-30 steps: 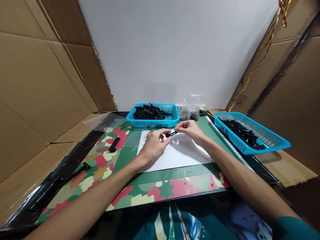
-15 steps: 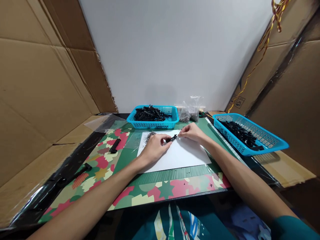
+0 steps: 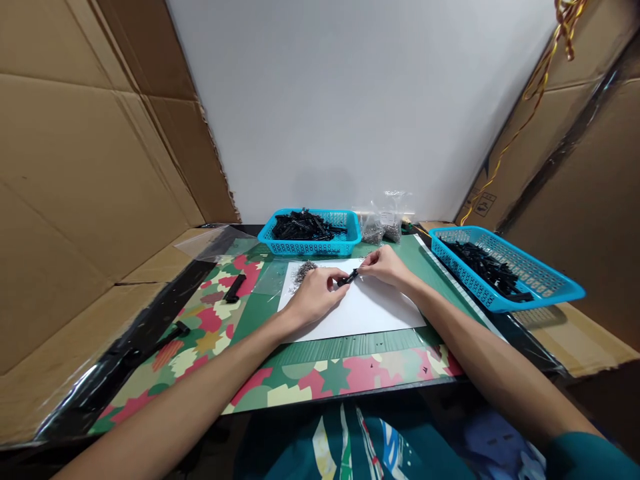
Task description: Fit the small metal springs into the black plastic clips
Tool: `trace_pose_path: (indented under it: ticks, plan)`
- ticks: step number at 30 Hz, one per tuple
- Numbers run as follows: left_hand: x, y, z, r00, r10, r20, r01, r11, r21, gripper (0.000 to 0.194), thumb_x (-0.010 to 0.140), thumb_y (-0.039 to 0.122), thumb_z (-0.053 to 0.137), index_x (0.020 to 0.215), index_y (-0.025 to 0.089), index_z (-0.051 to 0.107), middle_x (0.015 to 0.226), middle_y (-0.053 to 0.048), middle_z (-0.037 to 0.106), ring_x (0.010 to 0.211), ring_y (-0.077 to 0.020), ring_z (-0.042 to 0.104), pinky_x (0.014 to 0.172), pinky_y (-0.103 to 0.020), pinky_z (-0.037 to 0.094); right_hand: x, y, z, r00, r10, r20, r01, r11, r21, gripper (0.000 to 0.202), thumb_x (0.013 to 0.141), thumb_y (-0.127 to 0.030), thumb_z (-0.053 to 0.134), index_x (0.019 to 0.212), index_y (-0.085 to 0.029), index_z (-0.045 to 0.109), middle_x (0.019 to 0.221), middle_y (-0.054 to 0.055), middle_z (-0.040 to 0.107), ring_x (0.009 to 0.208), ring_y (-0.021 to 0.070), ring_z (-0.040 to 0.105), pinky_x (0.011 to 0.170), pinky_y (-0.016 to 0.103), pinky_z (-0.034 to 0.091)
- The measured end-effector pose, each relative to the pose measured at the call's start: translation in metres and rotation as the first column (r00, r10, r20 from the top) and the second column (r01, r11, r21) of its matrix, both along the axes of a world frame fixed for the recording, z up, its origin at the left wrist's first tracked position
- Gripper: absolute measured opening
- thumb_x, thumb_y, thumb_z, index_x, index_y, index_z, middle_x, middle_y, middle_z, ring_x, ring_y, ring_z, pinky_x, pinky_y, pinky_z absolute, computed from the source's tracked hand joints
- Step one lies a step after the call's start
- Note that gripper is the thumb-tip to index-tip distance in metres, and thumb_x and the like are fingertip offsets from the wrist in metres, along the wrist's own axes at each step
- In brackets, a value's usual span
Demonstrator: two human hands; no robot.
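Between thumb and fingers, my left hand (image 3: 319,291) grips a small black plastic part (image 3: 347,279) just above a white sheet of paper (image 3: 370,310). My right hand (image 3: 385,265) is pinched at the far end of that part; whatever tiny piece its fingertips hold is too small to make out. Beside my left hand's knuckles lies a pile of small silvery metal pieces (image 3: 304,271) on the paper's left edge. My fingers hide portions of the black part.
A blue basket (image 3: 310,248) of black parts stands behind the paper, another blue basket (image 3: 545,300) at right. Clear bags (image 3: 393,230) of metal pieces sit at the back. Loose black pieces (image 3: 235,289) lie on the patterned mat (image 3: 210,323). Cardboard walls (image 3: 65,153) enclose both sides.
The view has shifted slightly, so everything sits a little further right. My right fingertips now meet the end of the black part more closely; my left hand keeps its grip.
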State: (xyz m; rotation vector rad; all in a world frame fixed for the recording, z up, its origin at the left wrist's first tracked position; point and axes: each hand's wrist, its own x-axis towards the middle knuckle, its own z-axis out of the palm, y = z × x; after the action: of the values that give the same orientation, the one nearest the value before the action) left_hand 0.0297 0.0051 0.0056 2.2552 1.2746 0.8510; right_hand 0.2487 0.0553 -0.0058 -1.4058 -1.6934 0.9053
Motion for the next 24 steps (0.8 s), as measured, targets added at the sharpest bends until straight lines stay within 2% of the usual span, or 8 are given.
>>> trace_pose_path:
  ticks: [9,14,24]
  plan:
    - [0.000,-0.002,0.003,1.000,0.001,0.004,-0.001,1.000,-0.022,0.030,0.088,0.031,0.068,0.108,0.016,0.085,0.091,-0.007,0.082,0.074,-0.0212,0.064,0.068,-0.033,0.046,-0.007,0.001,-0.010,0.997,-0.072,-0.009,0.073,0.996,0.051,0.011,0.064,-0.024,0.079,0.063,-0.013,0.078,0.062,0.005,0.071,0.059,0.0150,0.057,0.053,0.026,0.037]
    - [0.000,0.000,0.003,1.000,-0.018,0.010,0.018,1.000,-0.014,0.029,0.088,0.031,0.067,0.105,0.017,0.085,0.085,-0.007,0.081,0.071,-0.0209,0.063,0.067,-0.033,0.045,-0.007,0.003,-0.014,0.998,-0.056,-0.007,0.056,0.997,0.048,0.015,0.067,-0.028,0.080,0.066,-0.013,0.080,0.063,0.005,0.072,0.058,0.0143,0.056,0.053,0.025,0.037]
    - [-0.004,0.004,0.000,0.999,-0.032,-0.011,0.032,0.999,-0.029,0.029,0.089,0.033,0.066,0.107,0.018,0.084,0.095,-0.007,0.083,0.078,-0.0223,0.065,0.071,-0.034,0.046,-0.003,0.001,-0.008,1.000,-0.016,-0.013,0.016,1.000,-0.006,0.023,0.067,-0.034,0.083,0.064,-0.012,0.080,0.059,0.004,0.068,0.054,0.0119,0.049,0.051,0.026,0.032]
